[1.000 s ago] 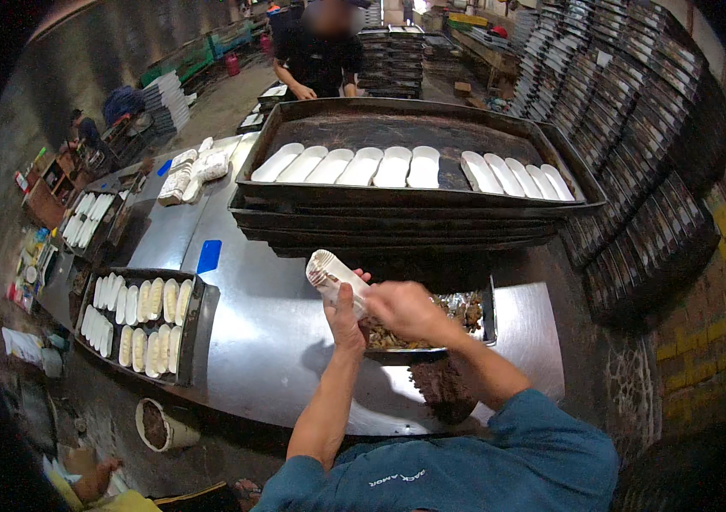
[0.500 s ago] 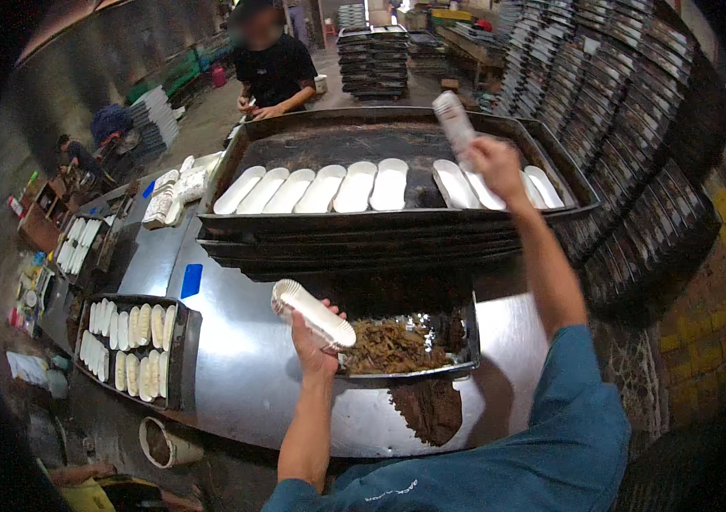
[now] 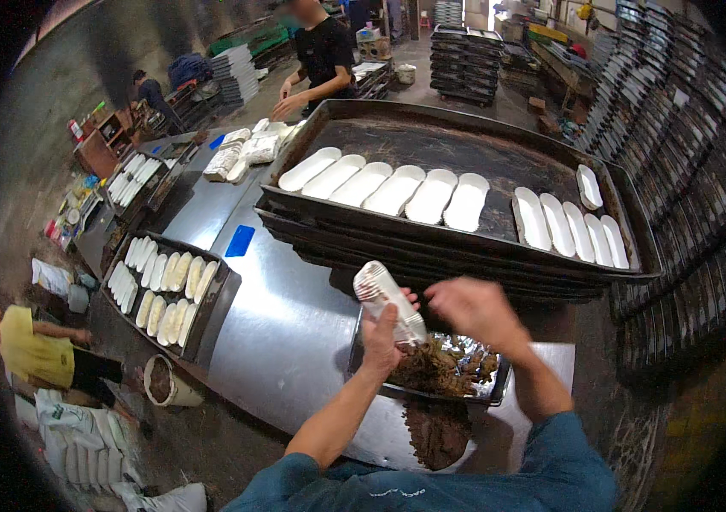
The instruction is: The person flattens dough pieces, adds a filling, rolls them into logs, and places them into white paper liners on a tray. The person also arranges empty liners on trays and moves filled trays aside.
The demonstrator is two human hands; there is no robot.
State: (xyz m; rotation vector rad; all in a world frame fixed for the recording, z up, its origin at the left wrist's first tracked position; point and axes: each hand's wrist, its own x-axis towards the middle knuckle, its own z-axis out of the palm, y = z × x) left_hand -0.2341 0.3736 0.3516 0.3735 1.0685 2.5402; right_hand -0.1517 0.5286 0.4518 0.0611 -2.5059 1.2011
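A stack of nested white paper baking cups (image 3: 390, 299), oblong with pleated sides, is held in my left hand (image 3: 380, 346), its fingers wrapped round the stack. Just right of it hovers my right hand (image 3: 478, 311), smeared by motion, so its fingers do not read clearly. Beyond both hands, a large dark metal tray (image 3: 457, 136) tops a pile of similar trays. Along its near side lie a left row of cups (image 3: 397, 189) and a right group (image 3: 555, 226). One single cup (image 3: 588, 188) sits behind the right group.
Below my hands is a pan of brown shredded matter (image 3: 435, 367), with a brown cloth (image 3: 440, 435) beside it. At left, another tray holds several filled cups (image 3: 177, 273). A co-worker (image 3: 324, 55) stands beyond the table. Tall tray stacks (image 3: 679, 171) line the right.
My right hand has come back from over the large tray toward the stack. The cup it held is gone from it, and a single cup now lies at the tray's right. The view has turned.
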